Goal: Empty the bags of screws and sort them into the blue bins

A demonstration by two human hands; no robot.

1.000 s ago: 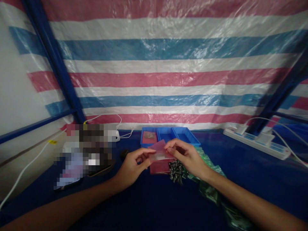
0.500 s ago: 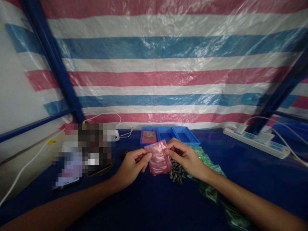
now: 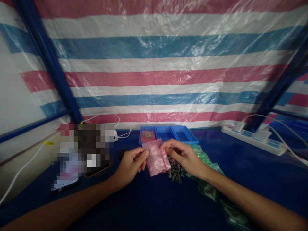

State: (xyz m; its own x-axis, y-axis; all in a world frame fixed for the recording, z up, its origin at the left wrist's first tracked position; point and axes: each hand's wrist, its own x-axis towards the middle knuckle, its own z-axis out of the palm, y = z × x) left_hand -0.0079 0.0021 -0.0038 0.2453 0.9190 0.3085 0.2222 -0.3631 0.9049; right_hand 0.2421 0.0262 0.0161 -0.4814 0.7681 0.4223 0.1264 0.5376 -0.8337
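A small pink zip bag [image 3: 156, 162] is held up between my two hands over the blue table. My left hand [image 3: 132, 165] pinches its left edge between thumb and fingers. On the other side, my right hand [image 3: 184, 157] is closed on the bag's right edge, near the red zip strip. Whatever the bag contains is too faint to make out. Just behind it and below my right hand lies a pile of small dark metal parts [image 3: 175, 171], partly hidden. Green plastic bags [image 3: 204, 157] lie beside and under my right forearm.
A blue tray [image 3: 166, 134] with three compartments stands behind my hands; its left one holds pink bags. A white power strip [image 3: 255, 141] with plugs lies at right. On the left are a phone [image 3: 98, 168], blurred-out items and a white cable [image 3: 24, 175].
The pink bag has tilted slightly, and its front now faces me more flatly. My right hand has shifted a little left along its edge. Both hands keep their hold.
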